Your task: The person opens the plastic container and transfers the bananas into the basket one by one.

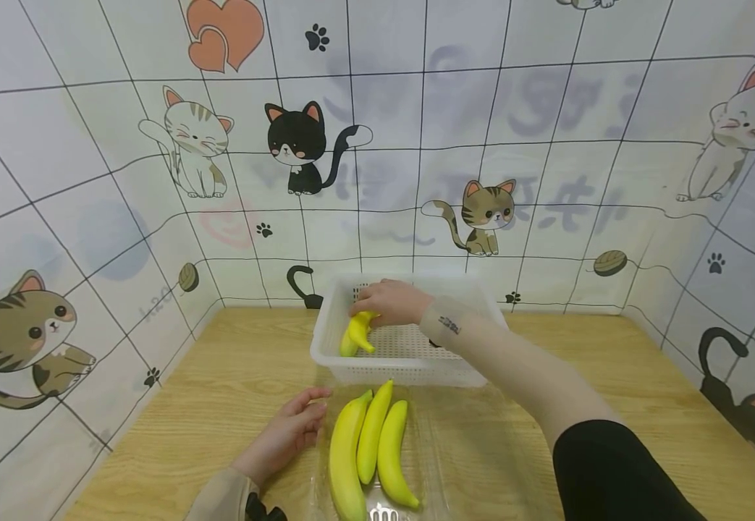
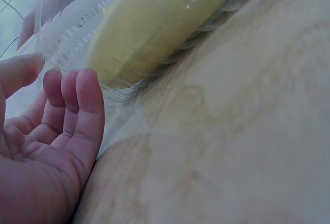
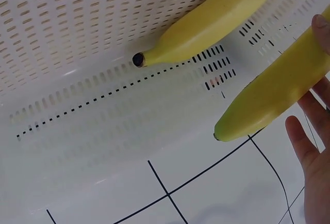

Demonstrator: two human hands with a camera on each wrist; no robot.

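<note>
Over the left part of a white perforated basket (image 1: 398, 369), my right hand (image 1: 393, 300) grips a yellow banana (image 3: 281, 79). The right wrist view shows its thumb and fingers on either side of the fruit. A second banana (image 3: 206, 28) lies along the basket floor beside it. Nearer to me, several bananas, among them a large left one (image 1: 346, 463), lie side by side in a clear plastic tray (image 1: 439, 485). My left hand (image 1: 291, 430) rests on the table at the tray's left edge, fingers loosely bent and holding nothing; whether the fingertips touch the tray I cannot tell.
Basket and tray stand on a wooden table (image 1: 221, 391), the basket behind the tray. Around the table, white sheets (image 1: 390, 181) with a black grid and printed cats form walls at the back and both sides.
</note>
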